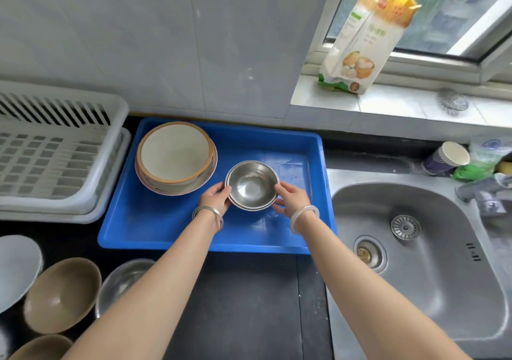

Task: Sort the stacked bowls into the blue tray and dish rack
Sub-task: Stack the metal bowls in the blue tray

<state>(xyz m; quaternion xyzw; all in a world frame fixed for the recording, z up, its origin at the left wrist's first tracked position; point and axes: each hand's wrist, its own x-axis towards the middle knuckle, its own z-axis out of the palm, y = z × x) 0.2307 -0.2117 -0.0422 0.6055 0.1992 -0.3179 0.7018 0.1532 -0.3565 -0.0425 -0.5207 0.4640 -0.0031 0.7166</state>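
Hands, left [217,196] and right [291,196], clasp nested steel bowls [251,185] over the blue tray [155,229] (fingers on rims only); slick metal could slip, clattering against the ceramic stack [175,156].

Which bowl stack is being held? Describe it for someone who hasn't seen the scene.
Find the blue tray on the dark counter, left of the sink. Two stacks sit inside; take the one nearer the sink, gripped by the left hand and right hand. These small steel bowls are shiny metal, unlike the larger cream bowls.
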